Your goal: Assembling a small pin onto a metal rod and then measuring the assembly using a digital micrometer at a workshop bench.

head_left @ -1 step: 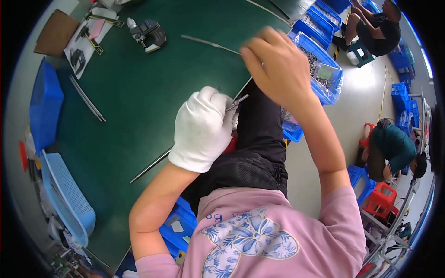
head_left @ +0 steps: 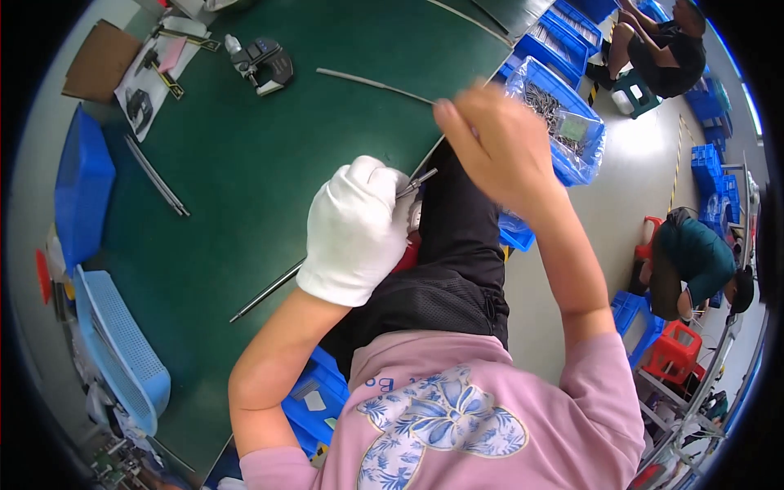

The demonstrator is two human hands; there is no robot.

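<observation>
Two hands working: gloved left hand [head_left: 357, 233] pinching a thin metal rod [head_left: 269, 290] at counter's [head_left: 261, 163] five o'clock edge; bare right hand [head_left: 494, 139] closing on another rod [head_left: 371, 83], needing steady alignment.

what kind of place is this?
Likely a factory assembly or inspection floor: green work mat with thin metal rods, blue parts bins, and a measuring gauge.

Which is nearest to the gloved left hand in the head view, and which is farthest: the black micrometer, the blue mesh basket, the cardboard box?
From the left hand:
1. Black micrometer, up the table.
2. Blue mesh basket, lower left edge.
3. Cardboard box, far upper left corner.
</observation>
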